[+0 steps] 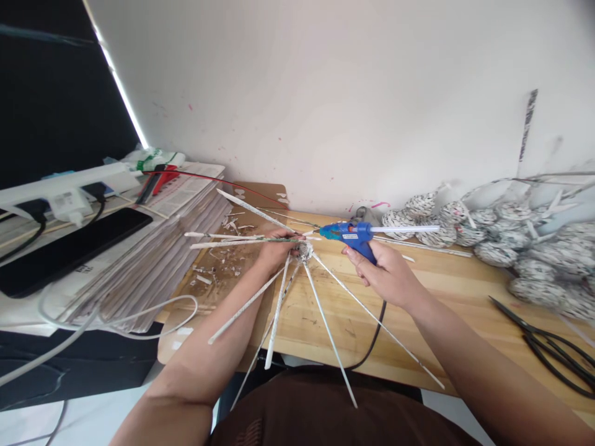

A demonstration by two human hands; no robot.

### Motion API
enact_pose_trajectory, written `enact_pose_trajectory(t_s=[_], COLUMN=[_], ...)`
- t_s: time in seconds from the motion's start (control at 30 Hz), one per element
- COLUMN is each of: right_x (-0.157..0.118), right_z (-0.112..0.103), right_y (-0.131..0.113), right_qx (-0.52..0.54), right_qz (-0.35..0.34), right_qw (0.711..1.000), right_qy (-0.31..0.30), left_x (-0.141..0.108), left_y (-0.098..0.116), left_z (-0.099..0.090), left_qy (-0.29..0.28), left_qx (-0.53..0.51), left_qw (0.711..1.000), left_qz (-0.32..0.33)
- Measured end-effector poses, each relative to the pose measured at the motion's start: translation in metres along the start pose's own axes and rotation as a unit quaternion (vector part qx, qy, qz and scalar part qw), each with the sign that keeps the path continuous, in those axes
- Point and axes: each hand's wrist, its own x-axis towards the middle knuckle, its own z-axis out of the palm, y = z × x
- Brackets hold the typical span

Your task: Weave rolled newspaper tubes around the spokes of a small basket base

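Note:
My right hand (383,269) is wrapped round the handle of a blue hot glue gun (356,235), with a white glue stick (404,229) poking out of its back end. The gun's nozzle points left, close to a woven paper piece. My left hand (277,251) is closed on this piece, a small round paper weave (304,250) with several long rolled paper strips (325,331) spreading out from it. Most strips hang toward me; a few stretch to the left past my wrist. My left fingertips are partly hidden behind the weave.
Several woven paper balls (499,229) crowd the table's right side against the wall. Black scissors (548,347) lie at the right edge. To the left are a stack of newspapers (186,217), a black phone (69,251), a power strip (106,179), cables and paper scraps on cardboard.

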Motion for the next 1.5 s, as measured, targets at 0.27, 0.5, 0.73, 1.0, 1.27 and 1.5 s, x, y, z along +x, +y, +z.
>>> enact_pose_trajectory(t_s=[0.27, 0.5, 0.73, 1.0, 1.27, 1.5], right_x=[-0.001, 0.000, -0.002, -0.006, -0.011, -0.020], right_z=[0.002, 0.003, 0.005, 0.006, 0.006, 0.005], right_y=[0.002, 0.005, 0.010, 0.005, 0.004, 0.000], right_qx=[0.076, 0.123, 0.094, -0.057, -0.193, -0.269], right_qz=[0.041, 0.046, 0.025, -0.035, -0.086, -0.084], right_qw=[0.995, 0.988, 0.992, 0.998, 0.977, 0.958], right_qy=[-0.056, -0.081, -0.075, -0.020, 0.035, 0.053], left_x=[-0.001, -0.003, -0.002, -0.003, -0.003, -0.006], left_y=[-0.001, 0.002, -0.003, 0.000, -0.003, 0.002], left_z=[0.001, 0.003, 0.001, 0.001, 0.001, 0.002], left_qy=[-0.010, -0.009, -0.013, -0.016, -0.025, -0.029], left_qx=[0.004, -0.015, -0.002, 0.001, 0.029, 0.036], left_qw=[1.000, 1.000, 1.000, 1.000, 0.998, 0.999], left_qz=[0.022, 0.018, 0.022, 0.025, 0.040, 0.027])
